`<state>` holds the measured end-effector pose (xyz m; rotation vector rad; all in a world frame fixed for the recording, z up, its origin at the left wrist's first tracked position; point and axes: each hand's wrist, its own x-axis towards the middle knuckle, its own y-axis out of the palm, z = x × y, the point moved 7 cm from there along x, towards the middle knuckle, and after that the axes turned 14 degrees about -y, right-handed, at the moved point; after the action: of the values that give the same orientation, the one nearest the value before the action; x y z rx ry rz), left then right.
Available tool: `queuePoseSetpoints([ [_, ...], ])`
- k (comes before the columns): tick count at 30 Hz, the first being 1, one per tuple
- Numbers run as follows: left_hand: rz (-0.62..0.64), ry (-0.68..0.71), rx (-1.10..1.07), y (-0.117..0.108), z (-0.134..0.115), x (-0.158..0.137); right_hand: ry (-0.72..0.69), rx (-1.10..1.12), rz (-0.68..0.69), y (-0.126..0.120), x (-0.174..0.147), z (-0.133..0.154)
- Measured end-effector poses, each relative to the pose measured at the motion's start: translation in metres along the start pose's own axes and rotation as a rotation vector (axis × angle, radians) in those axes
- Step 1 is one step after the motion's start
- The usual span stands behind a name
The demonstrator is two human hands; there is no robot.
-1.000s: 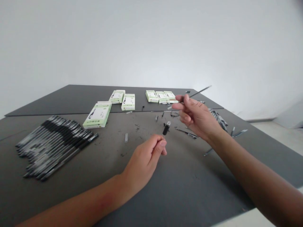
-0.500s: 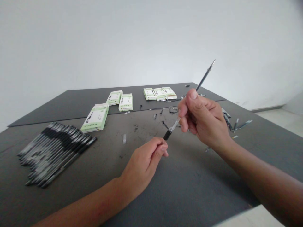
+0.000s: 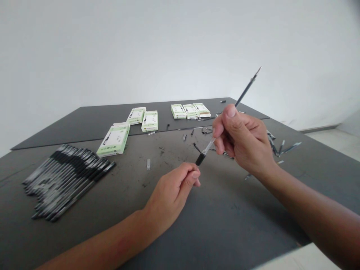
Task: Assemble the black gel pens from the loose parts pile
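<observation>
My left hand (image 3: 174, 193) is closed around a pen barrel, most of it hidden in the fist. The barrel's black grip end (image 3: 200, 159) sticks out past my thumb. Between thumb and fingers, my right hand (image 3: 243, 137) pinches a pen refill (image 3: 246, 90), its metal tip pointing up and to the right. The refill's clear tail runs down from my fingers to the mouth of the black grip; I cannot tell how deep it sits inside.
Assembled pens (image 3: 70, 180) lie in a row at the left. Green-and-white boxes (image 3: 115, 139) stand farther back. A small clear piece (image 3: 148, 164) lies mid-table. Loose pen parts (image 3: 277, 146) are scattered behind and right of my right hand.
My right hand and the refill have shifted slightly up and to the right. The left hand and barrel have barely moved.
</observation>
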<state>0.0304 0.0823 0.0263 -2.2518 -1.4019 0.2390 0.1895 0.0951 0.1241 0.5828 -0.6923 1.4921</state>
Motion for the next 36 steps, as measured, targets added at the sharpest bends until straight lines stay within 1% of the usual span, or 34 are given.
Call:
queuePoseSetpoints([
  [10,-0.008,-0.006,0.012,0.001,0.0,0.002,-0.044,-0.061,0.032,0.0,0.001,-0.001],
  [12,-0.005,-0.008,0.013,0.001,0.0,0.002,-0.053,-0.099,0.074,0.001,0.0,-0.002],
  [15,-0.003,-0.02,0.009,0.001,0.001,0.002,-0.063,-0.156,0.204,0.008,-0.004,-0.007],
  [17,-0.004,-0.031,0.004,0.001,0.001,0.001,-0.075,-0.155,0.275,0.01,-0.007,-0.01],
  [19,-0.002,-0.036,0.0,0.001,0.001,0.001,-0.069,-0.144,0.28,0.005,-0.005,-0.016],
  [21,0.0,-0.041,-0.002,0.002,0.002,0.0,-0.041,-0.156,0.207,-0.009,0.0,-0.024],
  [26,0.006,-0.045,-0.008,0.003,0.007,0.001,0.046,-0.297,-0.093,-0.067,0.021,-0.049],
  [30,0.006,-0.038,-0.004,0.003,0.007,0.001,0.026,-0.426,-0.279,-0.106,0.03,-0.06],
  [33,0.007,-0.026,0.013,0.002,0.003,0.0,0.015,-0.518,-0.32,-0.127,0.029,-0.069],
  [36,0.022,-0.014,0.022,0.003,0.001,-0.002,0.043,-0.693,-0.276,-0.145,0.026,-0.081],
])
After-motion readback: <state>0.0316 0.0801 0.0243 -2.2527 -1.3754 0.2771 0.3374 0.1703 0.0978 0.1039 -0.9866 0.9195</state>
